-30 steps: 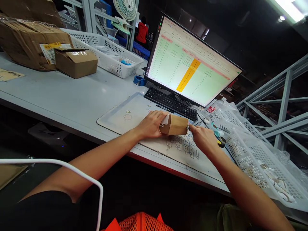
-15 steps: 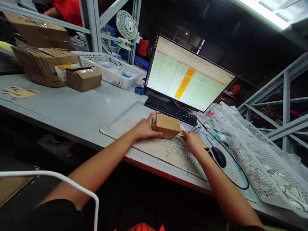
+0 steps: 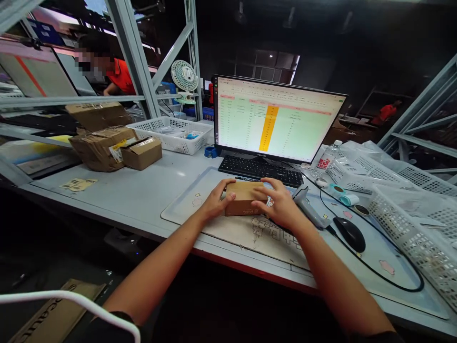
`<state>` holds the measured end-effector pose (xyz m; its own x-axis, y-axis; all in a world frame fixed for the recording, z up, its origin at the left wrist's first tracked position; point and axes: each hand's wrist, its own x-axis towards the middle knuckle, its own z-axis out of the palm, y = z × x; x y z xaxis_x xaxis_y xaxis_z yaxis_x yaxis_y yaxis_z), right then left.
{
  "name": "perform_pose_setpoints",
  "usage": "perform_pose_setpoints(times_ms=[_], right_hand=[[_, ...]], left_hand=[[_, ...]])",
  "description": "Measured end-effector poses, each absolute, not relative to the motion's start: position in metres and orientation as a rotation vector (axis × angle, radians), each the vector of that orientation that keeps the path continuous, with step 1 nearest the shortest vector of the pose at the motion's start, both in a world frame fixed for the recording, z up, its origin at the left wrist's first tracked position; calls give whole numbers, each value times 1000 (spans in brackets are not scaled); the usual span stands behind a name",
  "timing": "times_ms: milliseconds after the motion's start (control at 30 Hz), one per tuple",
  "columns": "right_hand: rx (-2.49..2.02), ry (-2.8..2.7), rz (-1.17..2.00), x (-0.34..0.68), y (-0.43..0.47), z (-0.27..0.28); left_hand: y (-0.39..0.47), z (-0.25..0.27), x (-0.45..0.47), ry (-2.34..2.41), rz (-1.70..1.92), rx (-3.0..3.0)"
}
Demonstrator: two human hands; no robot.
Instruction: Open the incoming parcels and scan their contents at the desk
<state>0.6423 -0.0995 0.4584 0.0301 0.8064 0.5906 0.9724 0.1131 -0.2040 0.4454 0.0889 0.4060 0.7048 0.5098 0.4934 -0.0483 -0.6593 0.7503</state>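
A small brown cardboard box (image 3: pixel 243 206) sits on the desk mat (image 3: pixel 189 209), with faint print on its front. My left hand (image 3: pixel 218 200) grips its left end, thumb at the top front edge. My right hand (image 3: pixel 280 202) is over the box's right end with fingers spread, some blurred; whether they touch it I cannot tell. Right of that hand a grey handheld scanner (image 3: pixel 310 209) lies on the mat. Behind the box is a black keyboard (image 3: pixel 260 170).
A monitor (image 3: pixel 243 119) with a spreadsheet stands behind the keyboard. At right are a black mouse (image 3: pixel 350 233), tape rolls (image 3: pixel 349 199) and a white basket (image 3: pixel 403 224). Cardboard boxes (image 3: pixel 141 153) and another white basket (image 3: pixel 189 143) are at left. A person (image 3: pixel 121 76) works beyond the frame.
My right hand has moved from low beside the box's right end to over it, and its fingers have spread. My left hand still holds the box. The camera view has levelled.
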Motion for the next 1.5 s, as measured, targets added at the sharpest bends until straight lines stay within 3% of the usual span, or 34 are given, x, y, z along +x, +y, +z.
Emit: perform_pose_setpoints(times_ms=[233,467,567,767,900,1167,1300,1400,1500], right_hand=[[-1745,-1763,-412,630,-77,410],[-1725,-1749,-349,634,-75,413],[-1665,-1737,-373,634,-76,413],[-1572,-1740,-334,634,-75,415],[-1596,-1748,-260,628,-75,421],[-1483,-1763,-438,609,-94,440],[-1415,-1875,-362,608,-97,434],[-1375,-1848,-322,607,-94,428],[-1281,-1811,-294,605,-94,427]], left_hand=[[99,421,450,471,789,2165],[102,486,484,440,345,2918],[100,493,490,480,347,3074],[122,482,506,729,508,2677],[136,472,527,745,332,2529],[141,467,536,703,105,2471],[134,471,535,754,162,2554],[118,486,527,764,448,2678],[94,502,511,423,734,2913]])
